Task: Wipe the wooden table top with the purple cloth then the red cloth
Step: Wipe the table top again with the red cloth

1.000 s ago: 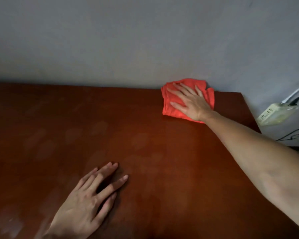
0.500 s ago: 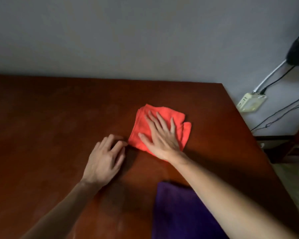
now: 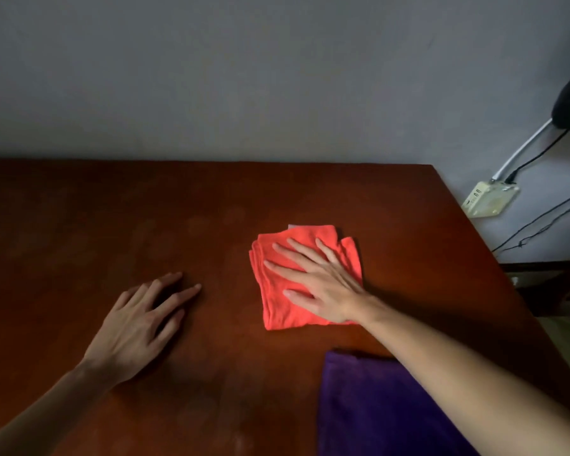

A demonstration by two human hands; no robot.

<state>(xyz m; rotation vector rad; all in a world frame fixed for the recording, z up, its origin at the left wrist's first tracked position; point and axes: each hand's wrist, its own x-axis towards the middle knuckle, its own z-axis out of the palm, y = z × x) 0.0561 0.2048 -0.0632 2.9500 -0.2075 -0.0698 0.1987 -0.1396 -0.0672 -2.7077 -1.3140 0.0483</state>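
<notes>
Red cloth (image 3: 277,291), folded to a rough rectangle, is pinned flat under the right hand (image 3: 323,287); its fingers (image 3: 290,250) are spread and extended, palm down, pressing rather than pinching, so nothing is clasped. The cloth's long axis is seen to run from the near edge toward the wall, slightly tilted, and most of its uncovered area lies to the left of and beyond the fingertips. A small pale corner, possibly a tag, shows at the far edge; it cannot be read. The left hand (image 3: 139,327) is laid on the bare wood well apart from the cloth, fingers loosely splayed and lightly curled, holding nothing, apparently as a brace. The right hand is therefore the only one on the cloth, and the next stroke is judged to turn on which way it is pushed: broad unwiped-looking wood, with faint dull patches, lies to the left. Wooden table top (image 3: 79,225) is reddish-brown and set against a grey wall (image 3: 244,77). Purple cloth (image 3: 369,409) is laid aside at the near right, partly under the right forearm, which suggests the first wipe is done and the second is in hand. Beyond the table's right edge, a cream power strip (image 3: 489,199) with cables is noted; its markings are too small to read.
</notes>
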